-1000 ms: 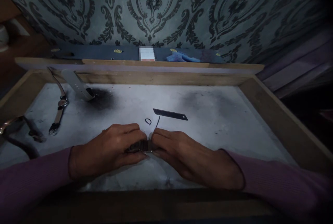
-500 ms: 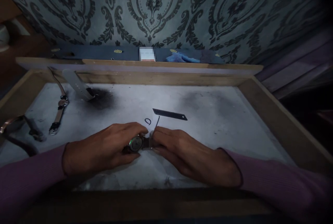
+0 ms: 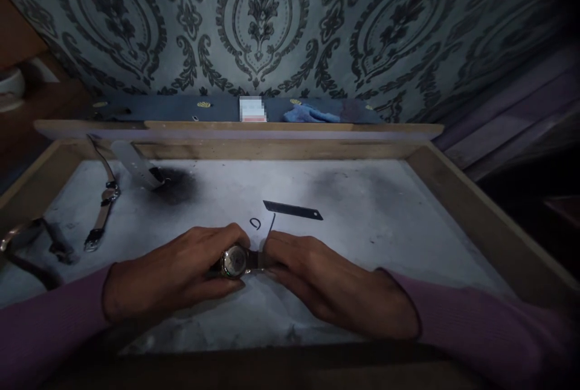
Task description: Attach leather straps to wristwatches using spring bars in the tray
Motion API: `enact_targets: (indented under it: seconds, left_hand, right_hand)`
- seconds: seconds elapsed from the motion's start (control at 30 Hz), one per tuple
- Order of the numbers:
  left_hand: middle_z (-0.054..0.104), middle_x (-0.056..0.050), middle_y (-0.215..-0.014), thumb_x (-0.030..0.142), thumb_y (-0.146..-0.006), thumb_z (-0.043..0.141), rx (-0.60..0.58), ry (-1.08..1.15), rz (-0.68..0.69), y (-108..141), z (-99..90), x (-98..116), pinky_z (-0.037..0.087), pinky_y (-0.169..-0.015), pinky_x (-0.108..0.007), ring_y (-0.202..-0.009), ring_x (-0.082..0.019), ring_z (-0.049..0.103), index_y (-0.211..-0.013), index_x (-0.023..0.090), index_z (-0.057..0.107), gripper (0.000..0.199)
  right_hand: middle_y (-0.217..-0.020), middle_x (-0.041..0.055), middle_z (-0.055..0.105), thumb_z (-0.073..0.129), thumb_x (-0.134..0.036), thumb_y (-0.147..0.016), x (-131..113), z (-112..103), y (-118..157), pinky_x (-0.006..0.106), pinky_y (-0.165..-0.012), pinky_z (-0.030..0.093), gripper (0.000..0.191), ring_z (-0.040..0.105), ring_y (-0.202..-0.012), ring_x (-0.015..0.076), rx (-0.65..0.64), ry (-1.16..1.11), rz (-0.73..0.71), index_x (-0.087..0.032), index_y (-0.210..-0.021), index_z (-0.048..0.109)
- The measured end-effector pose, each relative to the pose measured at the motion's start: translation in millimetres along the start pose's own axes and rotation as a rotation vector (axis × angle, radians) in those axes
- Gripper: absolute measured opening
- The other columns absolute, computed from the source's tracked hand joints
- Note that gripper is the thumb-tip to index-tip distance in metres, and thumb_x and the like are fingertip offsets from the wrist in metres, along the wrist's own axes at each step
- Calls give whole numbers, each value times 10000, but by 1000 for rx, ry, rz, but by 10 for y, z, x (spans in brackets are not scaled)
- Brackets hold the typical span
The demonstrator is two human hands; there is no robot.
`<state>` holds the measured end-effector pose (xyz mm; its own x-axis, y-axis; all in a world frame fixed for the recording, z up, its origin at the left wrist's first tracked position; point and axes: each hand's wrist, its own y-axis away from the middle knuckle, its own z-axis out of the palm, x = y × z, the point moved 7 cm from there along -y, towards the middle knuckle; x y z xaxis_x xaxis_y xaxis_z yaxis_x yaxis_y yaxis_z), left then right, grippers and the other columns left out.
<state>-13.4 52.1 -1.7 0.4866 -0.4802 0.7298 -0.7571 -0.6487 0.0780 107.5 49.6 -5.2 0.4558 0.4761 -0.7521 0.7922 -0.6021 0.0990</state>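
Note:
Between the thumb and fingers of my left hand (image 3: 185,269) is the round case of a wristwatch (image 3: 234,261), a pale disc turned up toward me. My right hand (image 3: 312,275) is closed on the dark strap (image 3: 254,259) to the right of the case; its fingertips hide the strap's end. A thin dark strip (image 3: 272,223) sticks up beside the right fingers, and I cannot tell whether they hold it. Just beyond the hands lie a small dark curled loop (image 3: 255,223) and a dark snap-off knife blade (image 3: 293,210) with a hole at one end.
Wooden rims (image 3: 457,203) surround the white work surface (image 3: 357,257). At the left lie a second watch (image 3: 109,194), a curved dark strap (image 3: 27,257) and a pale strap (image 3: 136,163). A blue cloth (image 3: 310,114) and a blurred small box (image 3: 252,109) stand behind the back rim.
The whole view has shifted, so the work surface sits slightly lower. The watch case has tilted, and its disc now looks brighter. Both hands keep their hold.

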Motion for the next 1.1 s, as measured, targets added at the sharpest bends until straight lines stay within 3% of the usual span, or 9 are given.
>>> enact_targets:
  seconds: [0.53, 0.73, 0.9, 1.1]
  left_hand:
    - [594, 25, -831, 201, -910, 552, -7, 29, -3, -26, -27, 25, 402, -631, -210, -704, -121, 542, -1029, 199, 507, 127]
    - [608, 9, -879, 300, -937, 533, -76, 3, -61, -19, -3, -30, 405, -655, -232, -750, -141, 566, -1090, 203, 501, 184]
    - [622, -4, -917, 326, -926, 553, -93, 7, -86, 2, 13, -52, 413, -657, -232, -774, -150, 579, -1103, 205, 492, 223]
    - [599, 41, -748, 349, -860, 645, -14, 6, -58, 3, 76, -116, 347, -523, -195, -601, -113, 535, -1005, 208, 467, 269]
  right_hand:
    - [-848, 44, 572, 422, -139, -938, 17, -30, 26, 282, -644, 446, 109, 519, -709, 144, 55, -51, -3, -164, -849, 480]
    - [-808, 32, 559, 412, -156, -949, 18, -21, 39, 272, -607, 405, 145, 496, -678, 136, 71, -23, -14, -172, -810, 446]
    - [-848, 43, 572, 409, -143, -947, 40, -3, 30, 285, -641, 438, 125, 520, -712, 143, 55, -35, -20, -167, -838, 465]
    - [-897, 62, 586, 406, -157, -957, 16, 5, 27, 311, -688, 472, 110, 544, -758, 157, 57, -59, -64, -150, -911, 506]
